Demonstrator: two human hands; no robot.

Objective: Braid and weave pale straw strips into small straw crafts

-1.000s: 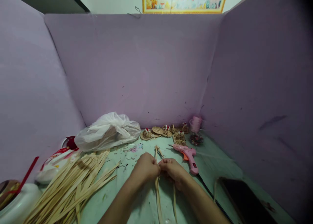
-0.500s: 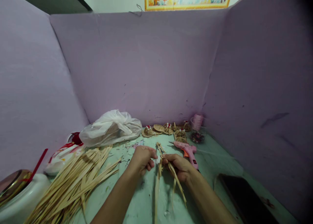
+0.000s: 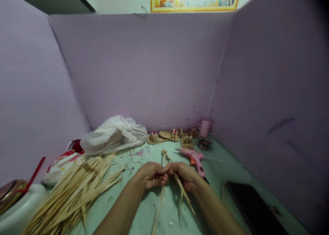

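Both my hands meet over the pale green table (image 3: pixel 226 175) on a thin plait of straw strips (image 3: pixel 165 157). My left hand (image 3: pixel 152 175) pinches the strips from the left with curled fingers. My right hand (image 3: pixel 185 174) grips them from the right. The plaited end points away from me, and loose strip ends (image 3: pixel 184 197) trail back between my forearms.
A heap of straw strips (image 3: pixel 77 190) lies at the left, with a white plastic bag (image 3: pixel 114 134) behind it. A pink glue gun (image 3: pixel 194 158) rests right of my hands. Small woven straw pieces (image 3: pixel 169 136) line the back wall. A dark tray (image 3: pixel 254 209) sits at the right.
My left hand has come back onto the strips and closed on them beside the right hand. The loose strip ends have swung a little between my forearms.
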